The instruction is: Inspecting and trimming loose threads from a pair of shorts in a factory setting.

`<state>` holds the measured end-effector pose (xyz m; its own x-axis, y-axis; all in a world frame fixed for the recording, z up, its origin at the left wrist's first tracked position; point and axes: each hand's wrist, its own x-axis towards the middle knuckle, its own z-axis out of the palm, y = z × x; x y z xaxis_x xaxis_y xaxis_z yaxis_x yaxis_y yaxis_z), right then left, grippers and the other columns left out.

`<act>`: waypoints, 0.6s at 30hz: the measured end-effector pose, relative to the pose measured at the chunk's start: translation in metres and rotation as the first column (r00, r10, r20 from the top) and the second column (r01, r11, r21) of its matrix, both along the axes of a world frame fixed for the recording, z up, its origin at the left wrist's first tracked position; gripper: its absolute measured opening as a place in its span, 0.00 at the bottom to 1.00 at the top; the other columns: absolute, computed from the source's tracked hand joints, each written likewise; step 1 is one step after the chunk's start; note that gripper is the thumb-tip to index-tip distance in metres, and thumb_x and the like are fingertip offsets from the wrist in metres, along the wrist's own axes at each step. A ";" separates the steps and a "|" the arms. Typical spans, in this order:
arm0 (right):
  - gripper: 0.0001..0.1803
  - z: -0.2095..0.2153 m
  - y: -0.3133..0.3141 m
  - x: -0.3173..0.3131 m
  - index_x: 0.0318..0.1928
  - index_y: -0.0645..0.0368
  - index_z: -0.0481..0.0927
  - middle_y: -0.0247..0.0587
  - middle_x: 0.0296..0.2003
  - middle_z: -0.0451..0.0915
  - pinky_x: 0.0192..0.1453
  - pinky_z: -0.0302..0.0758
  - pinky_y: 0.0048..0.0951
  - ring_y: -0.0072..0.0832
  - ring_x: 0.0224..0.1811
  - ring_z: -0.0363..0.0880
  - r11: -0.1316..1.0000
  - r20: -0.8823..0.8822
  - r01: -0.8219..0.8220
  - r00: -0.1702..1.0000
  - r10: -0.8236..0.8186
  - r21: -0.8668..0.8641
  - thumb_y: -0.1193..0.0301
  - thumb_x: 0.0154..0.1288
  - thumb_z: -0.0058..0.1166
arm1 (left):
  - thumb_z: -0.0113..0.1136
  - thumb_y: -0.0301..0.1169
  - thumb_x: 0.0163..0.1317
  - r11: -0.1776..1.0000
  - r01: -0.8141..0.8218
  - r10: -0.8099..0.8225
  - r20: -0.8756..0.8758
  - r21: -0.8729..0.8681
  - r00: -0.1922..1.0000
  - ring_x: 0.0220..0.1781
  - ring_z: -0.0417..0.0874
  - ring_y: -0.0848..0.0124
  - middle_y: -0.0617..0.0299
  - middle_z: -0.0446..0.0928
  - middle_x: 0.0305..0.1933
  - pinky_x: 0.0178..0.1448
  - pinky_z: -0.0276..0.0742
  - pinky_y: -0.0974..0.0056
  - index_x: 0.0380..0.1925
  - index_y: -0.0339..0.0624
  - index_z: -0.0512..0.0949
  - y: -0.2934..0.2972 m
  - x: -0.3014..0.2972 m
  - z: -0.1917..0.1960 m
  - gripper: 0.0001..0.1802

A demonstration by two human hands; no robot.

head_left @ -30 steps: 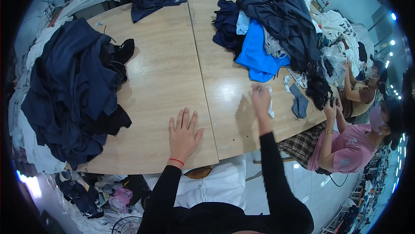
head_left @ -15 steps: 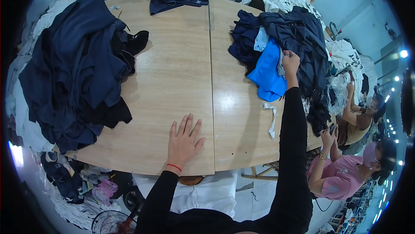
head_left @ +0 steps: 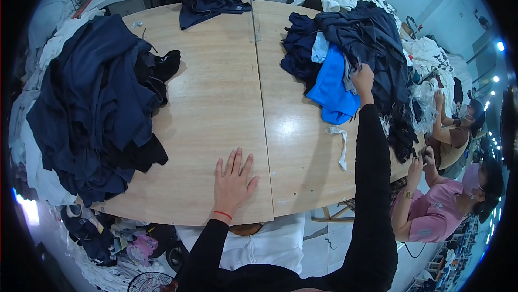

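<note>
My left hand (head_left: 233, 184) lies flat on the pale wooden table (head_left: 216, 92), fingers spread, palm down, with nothing in it. My right arm reaches out to the cloth pile on the right. There my right hand (head_left: 363, 79) is closed, fingers bent together, at the edge of a dark navy garment (head_left: 372, 36); what is between its fingertips is too small to make out. Just left of that hand are a grey cloth piece (head_left: 348, 76), a bright blue cloth (head_left: 332, 90) and a light blue piece (head_left: 320, 47).
A big heap of navy garments (head_left: 91, 114) covers the table's left side. White cloth strips (head_left: 342, 149) lie on the right half. Across the table a person handles a navy garment (head_left: 208, 9). Co-workers sit at the right, one in a pink shirt (head_left: 434, 211). A fan (head_left: 151, 282) stands lower left.
The whole view has shifted slightly. My right hand stays at the garment pile with its fingers closed, and my left hand still rests flat. The person across the table shows more fully.
</note>
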<state>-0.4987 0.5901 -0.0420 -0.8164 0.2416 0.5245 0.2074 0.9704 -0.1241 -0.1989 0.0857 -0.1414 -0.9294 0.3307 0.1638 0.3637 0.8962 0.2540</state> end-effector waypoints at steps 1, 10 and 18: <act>0.11 0.007 -0.018 -0.003 0.48 0.61 0.89 0.58 0.50 0.87 0.52 0.82 0.49 0.55 0.48 0.88 0.953 -0.132 -0.004 0.991 -0.038 -0.303 0.74 0.72 0.56 | 0.53 0.58 0.76 1.000 -0.010 0.010 -0.002 -0.010 1.000 0.87 0.60 0.59 0.53 0.61 0.87 0.87 0.47 0.38 0.81 0.57 0.68 -0.002 0.001 -0.001 0.38; 0.19 -0.061 -0.172 0.134 0.38 0.59 0.87 0.31 0.27 0.82 0.26 0.69 0.24 0.17 0.22 0.74 0.258 -0.302 -0.357 0.925 0.229 -0.897 0.59 0.84 0.55 | 0.52 0.58 0.76 1.000 0.004 -0.004 -0.005 -0.020 1.000 0.88 0.57 0.59 0.54 0.59 0.88 0.88 0.45 0.38 0.82 0.56 0.66 0.001 0.005 0.002 0.39; 0.11 -0.100 -0.311 0.397 0.41 0.59 0.88 0.32 0.26 0.82 0.29 0.73 0.26 0.18 0.23 0.78 0.202 -0.057 -0.174 0.875 0.481 -0.964 0.74 0.82 0.53 | 0.69 0.55 0.61 1.000 0.008 -0.009 0.030 0.017 1.000 0.89 0.55 0.59 0.50 0.59 0.87 0.89 0.42 0.40 0.85 0.47 0.58 -0.001 0.014 0.001 0.56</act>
